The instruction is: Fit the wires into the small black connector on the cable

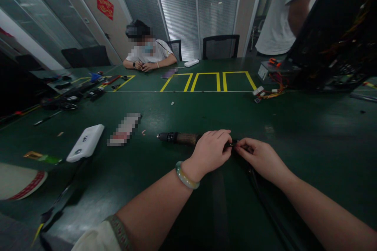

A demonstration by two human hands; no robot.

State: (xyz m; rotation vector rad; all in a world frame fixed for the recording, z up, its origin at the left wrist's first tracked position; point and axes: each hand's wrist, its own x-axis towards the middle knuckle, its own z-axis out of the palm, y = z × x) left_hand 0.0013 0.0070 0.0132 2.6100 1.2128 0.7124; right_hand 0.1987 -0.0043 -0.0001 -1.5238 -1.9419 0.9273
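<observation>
Because the right hand point(262, 159) closes its fingertips point(239, 146) in a pinch on a small dark piece point(232, 144), mostly hidden, the hold looks delicate; a slip could drop it onto the mat, where dark on dark it would be hard to find. The left hand point(210, 153), a pale stone bangle point(185, 175) on its wrist, curls over the end of a cylindrical hand tool point(184, 138) — matte brown grip, ribbed black nose — lying level just above the table's near edge of view. Its round body could roll if the hold loosens. A black cable point(266, 200) runs from beneath the hands toward the person; a forearm catching it might tug the tool sideways.

Around them spreads a dark green mat point(309, 125), smooth and faintly glossy. To the left lie a rounded white plastic case point(85, 143) and a blurred packet point(125, 129). Farther off are yellow tape outlines point(206, 82), a seated person in a headset point(149, 51) and, tilted at the right, an open computer case point(332, 39) bristling with coloured wires.
</observation>
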